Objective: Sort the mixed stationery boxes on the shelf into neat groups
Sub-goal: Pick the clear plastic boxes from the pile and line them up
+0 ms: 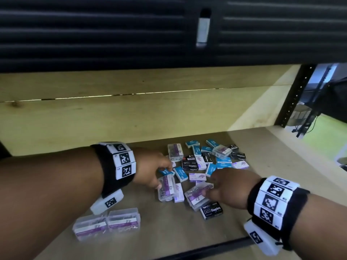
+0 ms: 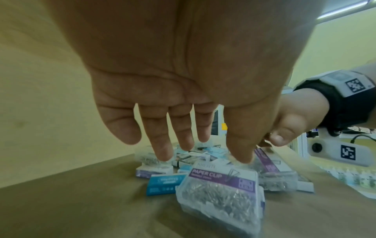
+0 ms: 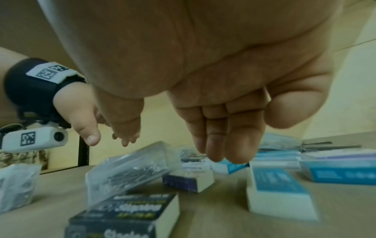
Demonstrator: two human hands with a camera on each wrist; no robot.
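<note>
While both hands reach into the pile, nothing is clamped.
Left grip: left hand (image 2: 183, 77) fingers straight and spread, tips touching the clear paper clip box (image 2: 219, 193).
Right grip: right hand (image 1: 229, 186) fingers straight and together, just above a tilted clear box (image 1: 197, 197).
Look: clear hard plastic, purple label, silvery clips inside.
Pile: blue, purple and black cardboard stationery boxes (image 1: 208, 162), at 12 o'clock from both hands.
Sorted pair: two clear boxes (image 1: 107, 225) at 7 o'clock on the wooden shelf (image 1: 187, 231).

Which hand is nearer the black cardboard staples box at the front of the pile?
Right. The right hand hovers just behind the black cardboard staples box; the left hand reaches into the pile's far-left side, several boxes away.
</note>
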